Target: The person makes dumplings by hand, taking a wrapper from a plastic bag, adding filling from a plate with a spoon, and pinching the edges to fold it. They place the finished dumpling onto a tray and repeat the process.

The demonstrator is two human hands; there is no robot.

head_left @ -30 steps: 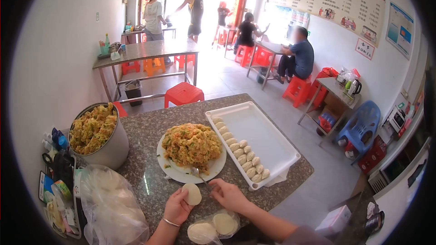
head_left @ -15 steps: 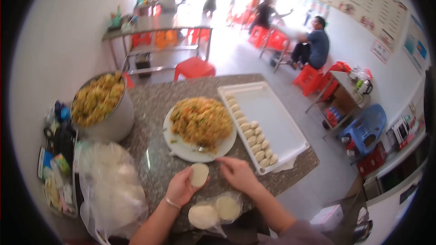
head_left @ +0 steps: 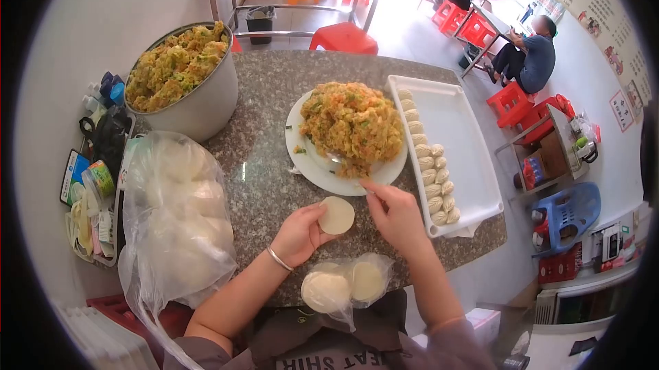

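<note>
My left hand [head_left: 299, 235] pinches a round dumpling wrapper [head_left: 337, 215] by its edge, over the counter. The fingers of my right hand [head_left: 396, 213] are closed on the handle end of a spoon [head_left: 334, 158] at the plate's near rim; its bowl is partly sunk in the filling. A tall mound of chopped orange-and-green filling [head_left: 353, 123] sits on the white plate [head_left: 309, 173]. Below my hands, two stacks of wrappers [head_left: 325, 290] lie in clear plastic. Pleated dumplings [head_left: 434, 176] line the left side of a white tray [head_left: 473, 157], to the right of the plate.
A deep metal pot [head_left: 206, 106] of filling stands at the back left. Nearer me, a large clear bag [head_left: 180, 212] holds several pale rounded masses. Beyond the speckled counter [head_left: 264, 130] are red stools [head_left: 343, 38], tables and two seated people.
The view has tilted and shifted, so the counter sits higher and further right in it. My left hand still holds the wrapper, and my right hand stays at the plate's near rim.
</note>
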